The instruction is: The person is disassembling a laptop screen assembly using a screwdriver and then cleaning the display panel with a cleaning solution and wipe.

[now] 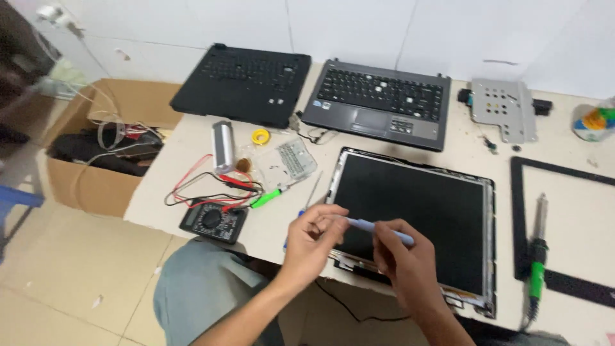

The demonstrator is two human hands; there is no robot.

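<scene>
I see my left hand [312,238] and my right hand [405,261] raised together over the near edge of the table [192,168], both pinching one thin pale blue tool [378,229]. The left fingers close on its left end, the right fingers wrap its right part, so both hands are gripping it. The tool lies almost level, just above the near left corner of the laptop screen [413,218], which lies flat on the table with its bare metal frame showing. My grey trouser leg [205,288] shows below the table edge.

Left of my hands lies a small screwdriver [312,192] with a blue handle, and beyond it a black multimeter [213,221] with red and black leads [211,182] looped over the table. A green clip [266,198] rests near the leads. Right of the screen lies a soldering iron [538,253] with a green grip, across a black screen bezel [557,224].

Farther off I see a silver cylinder [222,146], a yellow roll [260,136] and a clear plastic bag [288,160]. At the back stand a black laptop base [243,83] and a grey laptop base [381,102] side by side, then a metal bracket [503,109]. On the floor at far left sits a cardboard box [96,179] full of cables.
</scene>
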